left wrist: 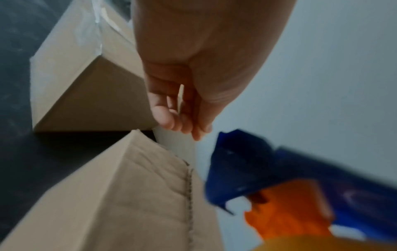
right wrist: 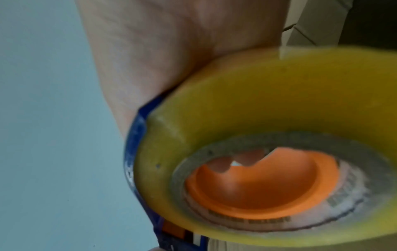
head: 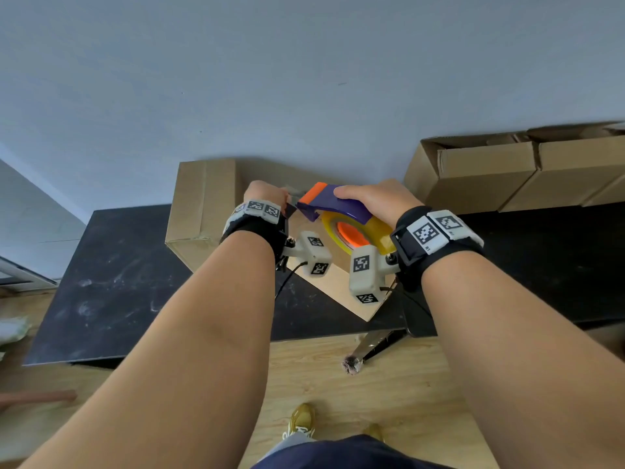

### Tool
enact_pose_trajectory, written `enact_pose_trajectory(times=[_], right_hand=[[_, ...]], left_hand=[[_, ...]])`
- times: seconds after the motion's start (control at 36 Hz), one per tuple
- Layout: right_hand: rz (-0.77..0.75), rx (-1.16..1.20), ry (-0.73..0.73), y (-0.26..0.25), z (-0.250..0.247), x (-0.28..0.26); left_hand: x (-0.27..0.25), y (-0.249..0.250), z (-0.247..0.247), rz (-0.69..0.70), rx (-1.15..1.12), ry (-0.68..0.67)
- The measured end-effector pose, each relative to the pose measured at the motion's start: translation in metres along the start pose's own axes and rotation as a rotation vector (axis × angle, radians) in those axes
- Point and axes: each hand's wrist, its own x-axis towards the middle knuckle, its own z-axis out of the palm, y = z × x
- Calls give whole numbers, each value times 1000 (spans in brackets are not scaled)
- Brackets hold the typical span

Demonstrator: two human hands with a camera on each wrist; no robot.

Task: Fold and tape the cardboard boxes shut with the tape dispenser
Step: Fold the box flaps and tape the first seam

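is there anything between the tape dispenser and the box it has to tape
Nothing visible. The right hand grips the tape dispenser just above the cardboard box, and the left hand sits beside its front end, seemingly pinching the tape. The head view shows no other object between dispenser and box.

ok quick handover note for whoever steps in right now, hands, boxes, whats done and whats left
Right hand: grips the tape dispenser from above, yellowish roll loaded, held over the box in work.
Left hand: by the dispenser's front end, fingers curled; it seems to pinch the free tape end, but blur leaves that unsure.
Box in work lies cornerwise on the black table. A second box behind it on the left already carries clear tape.
Open boxes wait far right.
Left: tape this box, then fold and tape the open ones.
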Motion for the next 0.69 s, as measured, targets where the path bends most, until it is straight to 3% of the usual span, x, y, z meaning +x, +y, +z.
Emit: enact_pose_trajectory(times=[0.06,0.14,0.28,0.44,0.56,0.69], right_hand=[[5,-6,17,0,0,1],[18,-21,18,4,4,4],[35,-65,16,6,9,9],[68,-91,10,-1,11,15],[79,-87,13,-3,12,17],[90,-96,-1,-5,12,18]], left_hand=[[16,-2,6,4,80,101],[-2,-1,12,83,158,189],[-12,-9,15,108,301,144],[-13,-13,12,76,190,96],[-2,-18,16,11,242,66],[-3,-23,18,44,256,8]])
